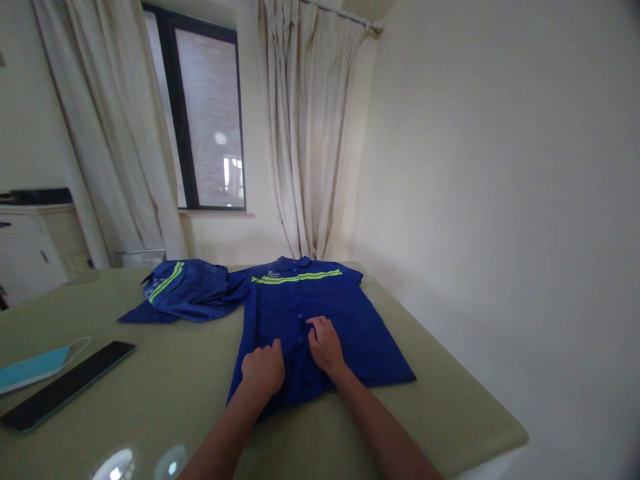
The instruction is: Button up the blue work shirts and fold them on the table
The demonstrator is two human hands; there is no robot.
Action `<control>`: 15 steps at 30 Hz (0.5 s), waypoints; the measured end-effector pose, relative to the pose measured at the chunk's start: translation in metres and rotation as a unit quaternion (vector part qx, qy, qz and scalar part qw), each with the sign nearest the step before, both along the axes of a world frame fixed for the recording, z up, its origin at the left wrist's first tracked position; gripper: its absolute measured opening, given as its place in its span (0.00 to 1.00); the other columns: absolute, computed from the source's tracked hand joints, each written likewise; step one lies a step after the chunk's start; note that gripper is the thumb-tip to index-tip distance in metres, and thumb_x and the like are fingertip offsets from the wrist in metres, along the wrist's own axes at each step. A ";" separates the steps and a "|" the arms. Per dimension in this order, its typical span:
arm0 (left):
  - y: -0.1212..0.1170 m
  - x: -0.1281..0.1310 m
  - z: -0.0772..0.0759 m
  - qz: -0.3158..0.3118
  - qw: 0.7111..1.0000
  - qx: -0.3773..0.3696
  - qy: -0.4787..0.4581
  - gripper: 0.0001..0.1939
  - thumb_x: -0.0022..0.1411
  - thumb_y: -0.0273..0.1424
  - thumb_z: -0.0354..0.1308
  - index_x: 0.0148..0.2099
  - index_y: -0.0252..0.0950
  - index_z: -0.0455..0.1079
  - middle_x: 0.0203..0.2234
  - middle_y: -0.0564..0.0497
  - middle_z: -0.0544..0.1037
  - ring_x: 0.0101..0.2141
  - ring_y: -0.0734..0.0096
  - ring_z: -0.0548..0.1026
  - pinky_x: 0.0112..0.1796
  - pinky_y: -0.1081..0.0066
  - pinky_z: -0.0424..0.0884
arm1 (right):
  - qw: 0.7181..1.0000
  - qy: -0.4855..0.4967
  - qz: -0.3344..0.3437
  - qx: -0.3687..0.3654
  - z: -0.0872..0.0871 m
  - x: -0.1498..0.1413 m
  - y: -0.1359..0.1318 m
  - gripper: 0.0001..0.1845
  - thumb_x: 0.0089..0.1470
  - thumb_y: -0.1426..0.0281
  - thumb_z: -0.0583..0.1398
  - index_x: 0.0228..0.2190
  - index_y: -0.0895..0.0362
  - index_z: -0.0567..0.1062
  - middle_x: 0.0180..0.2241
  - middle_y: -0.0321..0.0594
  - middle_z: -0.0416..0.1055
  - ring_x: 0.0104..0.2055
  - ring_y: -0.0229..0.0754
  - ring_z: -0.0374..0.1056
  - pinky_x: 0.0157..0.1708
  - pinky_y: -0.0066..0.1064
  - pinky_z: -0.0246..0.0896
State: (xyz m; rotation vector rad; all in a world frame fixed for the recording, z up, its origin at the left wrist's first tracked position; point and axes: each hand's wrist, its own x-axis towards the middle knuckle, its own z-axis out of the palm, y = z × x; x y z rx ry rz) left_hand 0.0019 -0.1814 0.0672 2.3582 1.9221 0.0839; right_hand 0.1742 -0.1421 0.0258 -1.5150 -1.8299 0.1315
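A dark blue short-sleeved work shirt [350,307] lies spread flat, its collar pointing away from me and a yellow-green reflective band across its chest. Down its middle runs a button placket [300,327]. My left hand [263,369] rests on the shirt's lower left front, closed with the fingers curled under; whatever they hold is hidden. Just right of the placket is my right hand [327,345], touching the fabric. Its index finger stretches left towards the buttons, apart from the thumb.
Left of the shirt lies a crumpled blue garment [195,290] with a matching band. A light blue face mask [40,367] and a long black flat object [70,385] lie on the table [165,387] at left. The table's right edge runs along a white wall [500,200].
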 end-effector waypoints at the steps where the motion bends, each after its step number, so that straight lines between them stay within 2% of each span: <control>1: 0.003 0.003 0.000 -0.012 1.000 0.000 -0.003 0.17 0.68 0.29 0.46 0.54 0.33 0.71 0.43 0.32 0.81 0.45 0.45 0.80 0.43 0.52 0.72 | 1.000 0.020 0.004 0.015 0.000 0.004 -0.002 0.14 0.64 0.72 0.51 0.41 0.55 0.77 0.43 0.44 0.76 0.48 0.46 0.70 0.51 0.35 0.62; 3: 0.007 0.010 -0.005 -0.068 0.997 0.009 -0.034 0.17 0.69 0.32 0.47 0.55 0.37 0.71 0.49 0.37 0.79 0.49 0.51 0.78 0.48 0.56 0.71 | 0.999 0.038 0.028 0.026 0.000 0.011 -0.007 0.12 0.65 0.69 0.52 0.34 0.54 0.74 0.36 0.42 0.75 0.41 0.45 0.69 0.44 0.33 0.62; 5: 0.011 0.017 -0.015 -0.137 0.985 0.031 -0.098 0.17 0.70 0.34 0.48 0.56 0.39 0.69 0.53 0.42 0.76 0.52 0.58 0.74 0.52 0.61 0.68 | 0.997 0.029 0.068 0.015 0.000 0.016 -0.015 0.12 0.66 0.65 0.54 0.32 0.54 0.73 0.33 0.39 0.73 0.37 0.43 0.68 0.39 0.31 0.60; 7: 0.015 0.019 -0.027 -0.184 0.969 0.043 -0.162 0.15 0.70 0.34 0.48 0.54 0.39 0.70 0.51 0.43 0.76 0.51 0.60 0.73 0.52 0.63 0.67 | 0.994 0.013 0.107 -0.019 0.001 0.020 -0.024 0.14 0.68 0.63 0.54 0.32 0.54 0.73 0.31 0.36 0.72 0.34 0.41 0.68 0.37 0.30 0.58; 9: 0.021 0.014 -0.038 -0.201 0.960 0.039 -0.192 0.15 0.71 0.33 0.46 0.51 0.40 0.72 0.47 0.46 0.76 0.48 0.61 0.72 0.50 0.62 0.67 | 0.988 0.007 0.136 -0.066 0.004 0.022 -0.033 0.15 0.68 0.60 0.54 0.34 0.54 0.74 0.30 0.35 0.72 0.33 0.40 0.68 0.36 0.29 0.58; 11: 0.029 0.006 -0.044 -0.207 0.957 0.038 -0.199 0.16 0.72 0.32 0.46 0.53 0.44 0.73 0.48 0.48 0.75 0.49 0.62 0.71 0.51 0.61 0.66 | 0.981 -0.004 0.167 -0.098 0.009 0.025 -0.042 0.15 0.62 0.55 0.62 0.40 0.53 0.76 0.35 0.36 0.74 0.38 0.42 0.69 0.40 0.30 0.60; 14: 0.040 -0.005 -0.045 -0.191 0.958 0.061 -0.207 0.18 0.72 0.31 0.46 0.59 0.44 0.69 0.54 0.48 0.73 0.53 0.62 0.70 0.56 0.60 0.63 | 0.971 -0.038 0.210 -0.110 0.018 0.032 -0.051 0.38 0.44 0.52 0.73 0.54 0.49 0.74 0.49 0.41 0.73 0.51 0.50 0.67 0.54 0.38 0.59; 15: 0.042 -0.007 -0.043 -0.181 0.959 0.068 -0.208 0.19 0.72 0.29 0.46 0.60 0.43 0.69 0.55 0.48 0.73 0.54 0.62 0.70 0.56 0.60 0.63 | 0.969 -0.042 0.216 -0.111 0.019 0.034 -0.053 0.40 0.43 0.53 0.73 0.57 0.48 0.72 0.52 0.42 0.71 0.54 0.51 0.66 0.57 0.39 0.58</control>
